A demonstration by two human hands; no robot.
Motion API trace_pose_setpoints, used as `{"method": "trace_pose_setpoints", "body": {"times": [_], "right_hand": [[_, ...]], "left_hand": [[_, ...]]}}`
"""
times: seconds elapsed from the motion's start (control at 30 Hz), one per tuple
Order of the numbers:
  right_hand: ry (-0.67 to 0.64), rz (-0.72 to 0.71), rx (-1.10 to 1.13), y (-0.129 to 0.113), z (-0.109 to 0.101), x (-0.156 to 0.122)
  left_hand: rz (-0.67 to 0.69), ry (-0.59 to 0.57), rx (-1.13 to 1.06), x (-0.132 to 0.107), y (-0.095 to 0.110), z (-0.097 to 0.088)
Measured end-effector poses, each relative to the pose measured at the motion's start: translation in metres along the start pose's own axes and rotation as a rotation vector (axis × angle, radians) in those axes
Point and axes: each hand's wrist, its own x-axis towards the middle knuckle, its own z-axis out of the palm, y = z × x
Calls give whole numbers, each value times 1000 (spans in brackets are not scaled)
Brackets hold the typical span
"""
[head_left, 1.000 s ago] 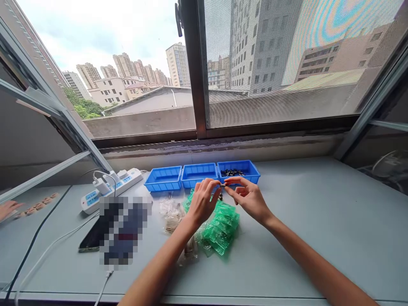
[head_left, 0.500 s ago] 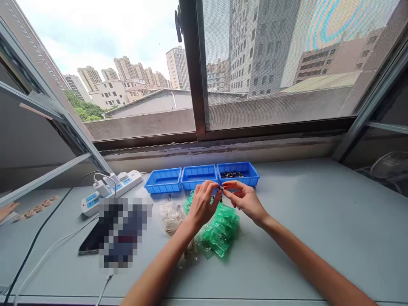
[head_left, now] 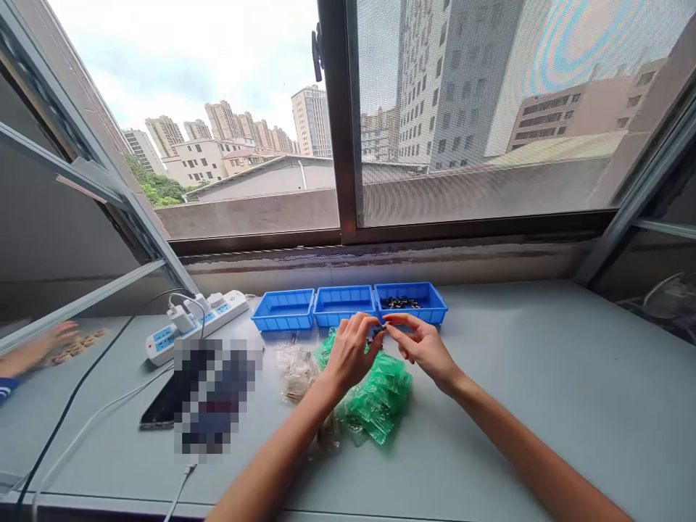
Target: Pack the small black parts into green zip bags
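My left hand (head_left: 352, 348) and my right hand (head_left: 421, 349) meet fingertip to fingertip over the table, just in front of the blue bins. Between their pinched fingers is a small dark part (head_left: 379, 329), too small to name. Both hands are closed on it. Below them lies a heap of green plastic bags (head_left: 380, 399). To its left are clear plastic bags (head_left: 298, 370) with small pale pieces inside, partly hidden by my left forearm. Behind the hands, the right blue bin (head_left: 435, 313) holds several small dark parts (head_left: 401, 302).
Two more blue bins (head_left: 283, 326) (head_left: 342, 292) stand in the row. At left are a white power strip (head_left: 199, 326), a dark phone (head_left: 174, 399), cables and a pixelated patch. Another person's hand (head_left: 59, 335) reaches over small brown pieces (head_left: 79, 348) at the far left.
The view has shifted slightly. My hands keep their pinch on the small part, lowered a little. At the far left, the other person's hand has reached further in over the brown pieces.
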Motion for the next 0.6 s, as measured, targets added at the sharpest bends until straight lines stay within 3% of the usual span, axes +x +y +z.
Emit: {"method": "trace_pose_setpoints", "body": {"times": [0.17,0.3,0.47,0.6], "right_hand": [[67,-16,-110,4,-10,7],[185,-140,-311,9,-26,17],[289,-168,-712,7,-40,33],[239,-162,-1064,-8,-43,50]], "left_hand": [[-46,-85,95,-2,-1,3],[-75,-165,138,-4,-4,6],[-83,-265,184,-7,-9,12],[-78,-265,203,-8,-11,14]]}}
